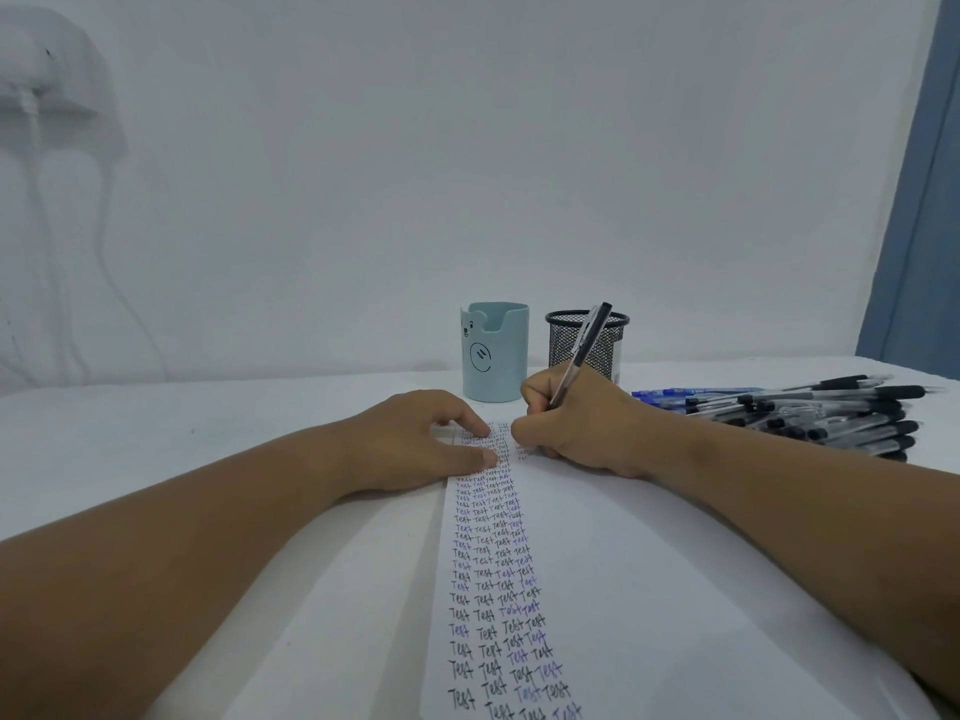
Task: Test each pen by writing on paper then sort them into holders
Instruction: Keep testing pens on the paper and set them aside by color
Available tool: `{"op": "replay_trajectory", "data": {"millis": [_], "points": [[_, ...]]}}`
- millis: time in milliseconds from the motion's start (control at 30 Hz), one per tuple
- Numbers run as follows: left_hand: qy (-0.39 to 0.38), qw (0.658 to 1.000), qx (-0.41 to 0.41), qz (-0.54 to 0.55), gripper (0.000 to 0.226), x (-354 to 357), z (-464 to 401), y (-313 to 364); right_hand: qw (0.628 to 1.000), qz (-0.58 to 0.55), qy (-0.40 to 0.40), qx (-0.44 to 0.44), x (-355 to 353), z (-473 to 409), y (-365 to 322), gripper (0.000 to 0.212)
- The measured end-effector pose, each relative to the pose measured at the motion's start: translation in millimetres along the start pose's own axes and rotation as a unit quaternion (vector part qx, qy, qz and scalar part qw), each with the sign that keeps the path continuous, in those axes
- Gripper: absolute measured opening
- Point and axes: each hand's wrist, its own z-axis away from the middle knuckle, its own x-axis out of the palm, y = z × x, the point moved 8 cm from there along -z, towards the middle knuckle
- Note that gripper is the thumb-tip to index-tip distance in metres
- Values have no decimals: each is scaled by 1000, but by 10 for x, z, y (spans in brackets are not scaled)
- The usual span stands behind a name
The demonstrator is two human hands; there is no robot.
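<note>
Head view:
- Right hand point(576, 423): fingers curled round pen point(584, 350), barrel tilted up and away, tip hidden at paper point(649, 563).
- Left hand point(431, 439): flat, fingers straight, pressing the paper's far end.
- Blue holder point(493, 350), mesh holder point(587, 343): upright behind hands.
- Pen pile point(810, 413): right.

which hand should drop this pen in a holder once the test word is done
Right. The right hand already grips the pen, just in front of the mesh holder. The left hand presses on the paper.
</note>
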Motion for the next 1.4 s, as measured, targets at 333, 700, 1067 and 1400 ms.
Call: {"op": "replay_trajectory", "data": {"millis": [333,700,1067,1400], "points": [[-2,1000,3,-4,34,0,-4,11,1000,-14,-6,3,10,-19,31,44],[2,1000,1,2,37,-3,0,-7,999,38,-7,-20,28,2,-63,43],[-5,1000,-11,0,34,-5,39,23,974,-180,136,12,-282,-31,19,51],[-7,1000,-10,2,33,2,46,24,986,-53,154,-30,-430,23,-40,21]]}}
